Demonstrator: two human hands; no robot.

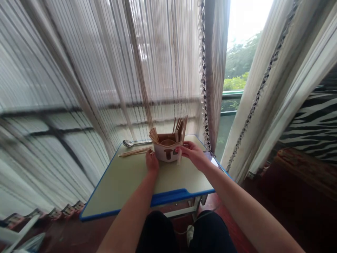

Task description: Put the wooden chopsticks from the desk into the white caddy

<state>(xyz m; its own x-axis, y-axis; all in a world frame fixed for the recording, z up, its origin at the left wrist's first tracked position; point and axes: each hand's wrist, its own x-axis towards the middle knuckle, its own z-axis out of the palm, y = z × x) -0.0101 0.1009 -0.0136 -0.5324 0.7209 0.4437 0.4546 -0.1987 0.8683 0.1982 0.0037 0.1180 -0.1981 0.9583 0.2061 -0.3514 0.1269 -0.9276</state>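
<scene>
A white and brown box point(166, 156) with a dark T-shaped mark stands on the table. Inside it are a bundle of wooden chopsticks point(153, 135) at the left and more upright sticks point(178, 126) at the right. My right hand point(194, 153) pinches a pair of chopsticks in a clear wrapper point(183, 138), upright against the box's right front. My left hand point(152, 161) is at the box's left side with fingers curled; what they grip is hidden. Several loose chopsticks point(133, 152) lie left of the box, their right ends near my left fingers.
A slotted metal spoon point(128, 143) lies at the table's back left. The pale table point(118, 182) has a blue edge, and a flat shiny item point(212, 159) lies at its right. Sheer curtains point(105, 70) hang close behind. My knees are under the front edge.
</scene>
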